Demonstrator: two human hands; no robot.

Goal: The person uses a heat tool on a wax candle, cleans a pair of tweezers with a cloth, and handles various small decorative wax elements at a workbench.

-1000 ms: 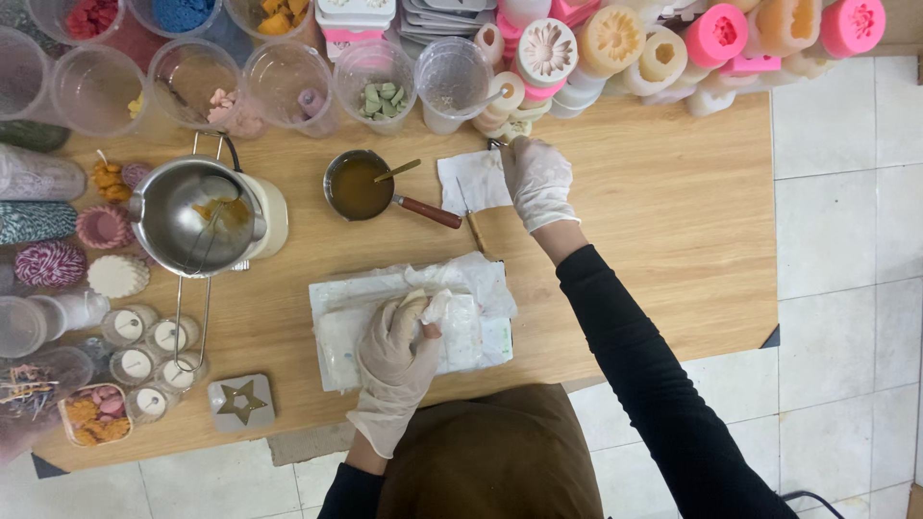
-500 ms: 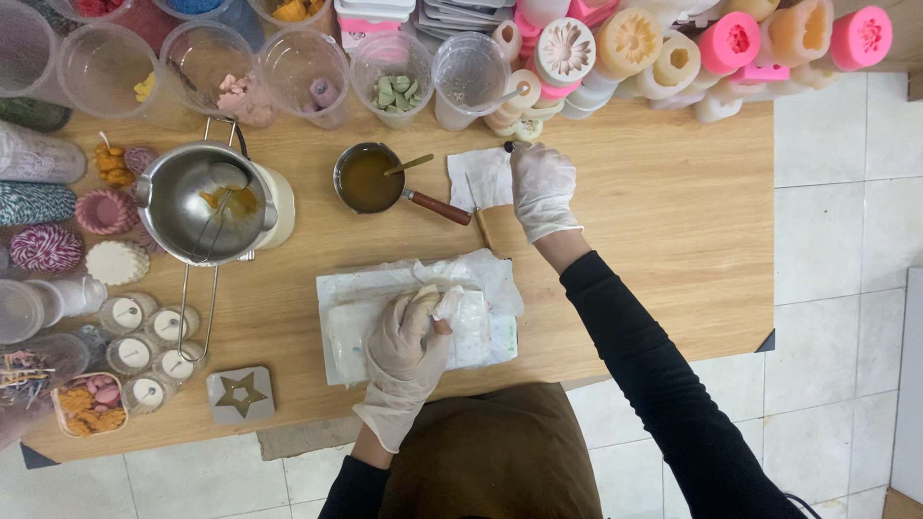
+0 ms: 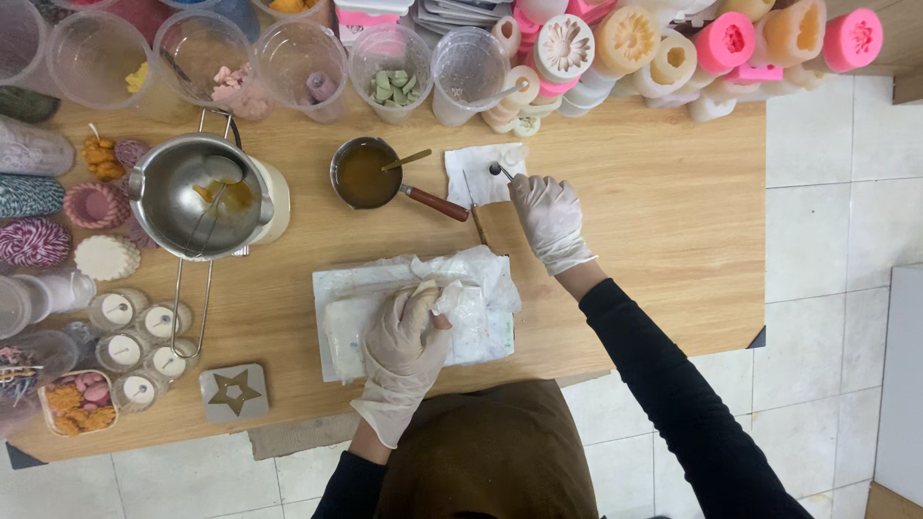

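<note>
My left hand [image 3: 404, 336], in a thin white glove, grips a pale rounded lump wrapped in crumpled white tissue [image 3: 466, 298] over a white sheet [image 3: 346, 288] at the table's near edge. My gloved right hand [image 3: 550, 219] reaches forward and pinches a small metal spoon [image 3: 500, 173] that rests on a white paper napkin [image 3: 476, 173]. Just left of the napkin stands a small pan [image 3: 365, 175] of amber liquid with a red-brown handle [image 3: 437, 204] and a stick in it.
A steel pot [image 3: 197, 197] with a long wire handle sits at the left, small white candle cups [image 3: 120, 332] and a star mould [image 3: 234, 392] below it. Clear plastic cups [image 3: 389, 58] line the back; pink and cream flower moulds [image 3: 663, 43] are piled at back right. Twine spools [image 3: 34, 240] lie far left.
My right hand has drawn slightly back onto the napkin with the spoon. My left hand stays on the wrapped lump. The view has shifted a little.
</note>
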